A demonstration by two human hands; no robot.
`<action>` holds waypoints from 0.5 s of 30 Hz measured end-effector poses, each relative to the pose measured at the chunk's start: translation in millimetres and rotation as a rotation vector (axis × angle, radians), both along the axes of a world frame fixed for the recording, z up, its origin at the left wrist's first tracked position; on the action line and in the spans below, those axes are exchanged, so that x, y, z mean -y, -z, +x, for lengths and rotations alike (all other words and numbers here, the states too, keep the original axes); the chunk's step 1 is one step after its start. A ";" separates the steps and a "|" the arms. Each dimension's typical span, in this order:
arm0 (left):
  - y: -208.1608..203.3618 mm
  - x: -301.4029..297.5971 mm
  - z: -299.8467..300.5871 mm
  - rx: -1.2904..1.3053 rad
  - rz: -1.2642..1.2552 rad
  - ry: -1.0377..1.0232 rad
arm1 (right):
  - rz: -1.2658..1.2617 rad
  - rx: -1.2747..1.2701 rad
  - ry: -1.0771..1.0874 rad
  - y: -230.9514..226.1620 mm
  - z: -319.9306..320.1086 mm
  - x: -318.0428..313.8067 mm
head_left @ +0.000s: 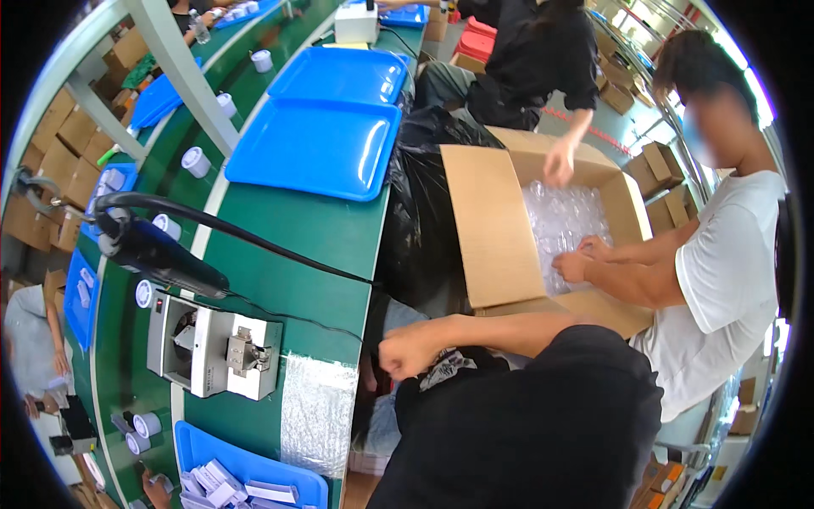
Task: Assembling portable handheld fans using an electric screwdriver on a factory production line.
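Observation:
My right hand (411,349) is at the table's near edge, its fingers curled. Whatever they hold, if anything, is hidden. The forearm runs out of a black sleeve (585,373) on the right. My left hand does not show. Nearest to the right hand on the green table (326,246) are a strip of clear tape or film (318,411) and a grey-white machine (212,348) with a metal clamp block (246,355). A black cylindrical tool (161,254) with a thick cable hangs over the machine.
Blue trays (314,144) lie at the far end; another blue tray (318,488) holds small white boxes. White cups (196,162) stand along the green line. Right of the table, two people reach into an open carton (483,225) of clear plastic pieces (564,216), beside a black bag (424,220).

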State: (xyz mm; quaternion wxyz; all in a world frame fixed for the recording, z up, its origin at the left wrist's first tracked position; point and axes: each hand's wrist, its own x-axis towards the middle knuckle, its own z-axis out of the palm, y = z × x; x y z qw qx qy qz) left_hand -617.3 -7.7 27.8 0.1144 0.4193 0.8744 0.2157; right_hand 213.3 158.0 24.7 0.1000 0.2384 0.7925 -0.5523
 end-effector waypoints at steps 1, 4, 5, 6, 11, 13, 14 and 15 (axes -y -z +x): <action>-1.2 18.4 3.6 0.019 0.003 -0.043 | -0.080 0.438 -0.156 -4.6 2.8 -8.2; 9.7 54.7 14.1 0.098 0.019 -0.162 | -0.277 0.732 -0.403 130.5 22.9 -0.2; -19.7 128.8 -21.7 0.059 0.035 -0.268 | -0.345 0.831 -0.588 173.9 1.0 -8.8; -20.7 133.6 -22.7 -0.016 0.121 -0.170 | -0.443 0.993 -0.695 226.0 10.3 7.5; -37.2 72.6 82.9 0.378 0.417 -0.353 | -0.620 1.239 -0.845 109.0 51.6 1.9; -89.1 128.8 135.1 0.445 0.552 -0.501 | -0.416 1.141 -0.919 116.3 56.5 1.1; -99.7 152.1 146.0 0.110 0.471 -0.191 | -0.328 1.086 -0.950 120.5 58.1 1.5; -106.4 164.5 159.0 -0.211 0.352 0.126 | -0.261 1.028 -0.971 124.8 50.1 2.6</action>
